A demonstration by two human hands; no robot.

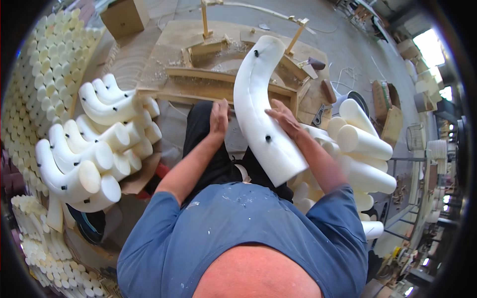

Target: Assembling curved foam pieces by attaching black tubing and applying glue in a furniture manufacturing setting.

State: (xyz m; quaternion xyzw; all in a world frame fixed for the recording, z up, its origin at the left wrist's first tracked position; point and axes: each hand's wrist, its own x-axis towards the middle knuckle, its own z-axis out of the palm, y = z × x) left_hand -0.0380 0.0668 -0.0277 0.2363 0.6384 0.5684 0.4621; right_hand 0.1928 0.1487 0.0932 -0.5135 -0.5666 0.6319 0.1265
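Observation:
A thick, curved white foam piece [258, 104] slants over my lap, its far end above the wooden frame. Two black plugs and a thin seam line show on its upper face. My right hand [284, 118] grips its right side near the middle, thumb on top; the fingers underneath are partly hidden. To the left of the piece, apart from it, my left hand [219, 116] hovers over my knee. Its fingers are extended and it holds nothing. Beyond both hands lies a shallow wooden frame [198, 74] on a board, with wood bars and shavings in it.
At left, similar curved foam pieces [114, 109] with black plugs are stacked. Straight white foam cylinders [365, 141] pile up beside my right arm. Pliers [319, 115] lie at the board's right edge. A cardboard box [124, 19] stands far left; more cylinders [57, 64] form a wall.

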